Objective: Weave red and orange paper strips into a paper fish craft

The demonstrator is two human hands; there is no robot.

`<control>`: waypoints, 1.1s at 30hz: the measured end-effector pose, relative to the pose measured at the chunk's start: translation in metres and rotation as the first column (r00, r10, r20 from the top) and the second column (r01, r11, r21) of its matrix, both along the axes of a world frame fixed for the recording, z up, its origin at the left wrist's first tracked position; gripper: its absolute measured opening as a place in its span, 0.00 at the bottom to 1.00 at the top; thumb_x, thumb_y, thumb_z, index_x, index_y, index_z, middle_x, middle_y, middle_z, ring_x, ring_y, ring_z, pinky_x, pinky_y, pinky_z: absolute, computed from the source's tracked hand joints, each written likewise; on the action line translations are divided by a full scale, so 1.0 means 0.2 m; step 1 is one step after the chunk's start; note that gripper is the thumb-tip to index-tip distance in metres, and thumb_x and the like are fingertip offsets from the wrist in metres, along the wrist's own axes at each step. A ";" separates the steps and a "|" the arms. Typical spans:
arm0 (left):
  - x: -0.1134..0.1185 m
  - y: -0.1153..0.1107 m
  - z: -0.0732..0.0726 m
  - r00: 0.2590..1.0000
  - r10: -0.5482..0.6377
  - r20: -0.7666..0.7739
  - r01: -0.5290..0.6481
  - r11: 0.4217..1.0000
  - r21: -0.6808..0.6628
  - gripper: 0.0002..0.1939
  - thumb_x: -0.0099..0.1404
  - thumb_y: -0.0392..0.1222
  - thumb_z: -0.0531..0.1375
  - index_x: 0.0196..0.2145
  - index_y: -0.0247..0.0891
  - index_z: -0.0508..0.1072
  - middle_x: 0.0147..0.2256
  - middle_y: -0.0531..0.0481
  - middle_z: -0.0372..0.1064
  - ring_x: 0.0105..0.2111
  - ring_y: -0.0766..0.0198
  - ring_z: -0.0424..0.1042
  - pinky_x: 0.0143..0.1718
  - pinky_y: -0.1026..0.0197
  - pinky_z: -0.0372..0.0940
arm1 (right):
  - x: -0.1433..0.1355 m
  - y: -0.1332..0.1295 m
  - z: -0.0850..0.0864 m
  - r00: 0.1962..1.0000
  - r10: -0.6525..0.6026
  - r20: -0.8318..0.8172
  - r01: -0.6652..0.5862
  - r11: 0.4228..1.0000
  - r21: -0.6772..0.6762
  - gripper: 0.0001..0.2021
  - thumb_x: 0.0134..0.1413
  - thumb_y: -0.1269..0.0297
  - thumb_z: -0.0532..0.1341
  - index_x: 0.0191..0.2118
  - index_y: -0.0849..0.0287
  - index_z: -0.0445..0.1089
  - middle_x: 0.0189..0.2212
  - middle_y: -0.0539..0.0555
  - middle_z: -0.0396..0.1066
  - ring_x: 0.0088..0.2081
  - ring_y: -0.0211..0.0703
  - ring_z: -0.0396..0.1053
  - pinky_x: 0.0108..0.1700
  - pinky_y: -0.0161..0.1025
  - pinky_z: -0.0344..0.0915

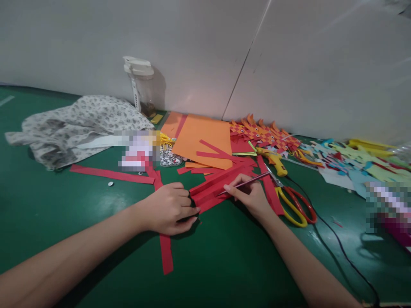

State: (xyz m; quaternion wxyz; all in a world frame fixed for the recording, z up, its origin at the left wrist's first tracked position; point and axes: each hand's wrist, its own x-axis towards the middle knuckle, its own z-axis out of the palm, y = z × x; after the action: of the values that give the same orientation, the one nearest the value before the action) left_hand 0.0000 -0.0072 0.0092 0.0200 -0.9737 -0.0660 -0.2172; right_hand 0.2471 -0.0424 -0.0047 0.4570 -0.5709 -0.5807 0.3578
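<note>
My right hand [248,196] is closed round a slim dark-red pencil [252,181], its tip resting on a folded sheet of red paper [208,201]. With fingers curled, my left hand [173,209] grips the near left end of that paper. A red paper strip [166,254] runs beneath the left hand, and another strip [112,173] lies to its left. Just right of my right hand are scissors [293,205] with yellow and red handles, beside a further red strip [272,192].
Orange sheets [204,139] and orange woven paper fish [266,132] lie behind. A yellow glue gun [272,160] trails a black cord [340,244]. Paper scraps [353,162] spread at right. A patterned cloth [86,124], lidded bottle [141,85] and bag of googly eyes [170,155] sit left.
</note>
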 end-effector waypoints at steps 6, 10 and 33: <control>0.00 0.00 0.00 1.000 0.009 -0.011 -0.009 1.000 -0.004 0.11 0.64 0.41 0.53 0.34 0.39 0.75 0.20 0.52 0.69 0.22 0.65 0.66 0.28 0.59 0.56 | 0.02 0.01 0.00 0.999 -0.025 -0.020 0.026 0.999 0.046 0.15 0.45 0.54 0.67 0.22 0.58 0.63 0.16 0.46 0.62 0.19 0.36 0.59 0.22 0.34 0.53; 0.00 0.00 0.00 1.000 0.006 -0.003 -0.006 1.000 -0.002 0.11 0.64 0.41 0.54 0.34 0.39 0.75 0.20 0.53 0.69 0.22 0.65 0.65 0.27 0.58 0.56 | -0.08 -0.03 0.03 0.998 0.024 -0.053 -0.024 1.000 0.003 0.15 0.44 0.54 0.67 0.23 0.57 0.64 0.16 0.45 0.62 0.18 0.34 0.58 0.21 0.33 0.53; 0.00 -0.01 0.01 1.000 0.008 -0.003 -0.008 1.000 -0.010 0.10 0.63 0.41 0.54 0.34 0.39 0.75 0.20 0.53 0.69 0.22 0.65 0.66 0.27 0.59 0.57 | -0.11 -0.04 0.04 0.997 0.060 0.057 -0.061 0.998 0.020 0.14 0.47 0.54 0.65 0.23 0.57 0.65 0.17 0.47 0.62 0.19 0.34 0.57 0.21 0.33 0.53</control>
State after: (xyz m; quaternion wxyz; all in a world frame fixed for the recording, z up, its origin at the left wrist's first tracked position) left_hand 0.0003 -0.0082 0.0106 0.0162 -0.9739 -0.0707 -0.2152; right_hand 0.2245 -0.0513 0.0027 0.4357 -0.5578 -0.6142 0.3489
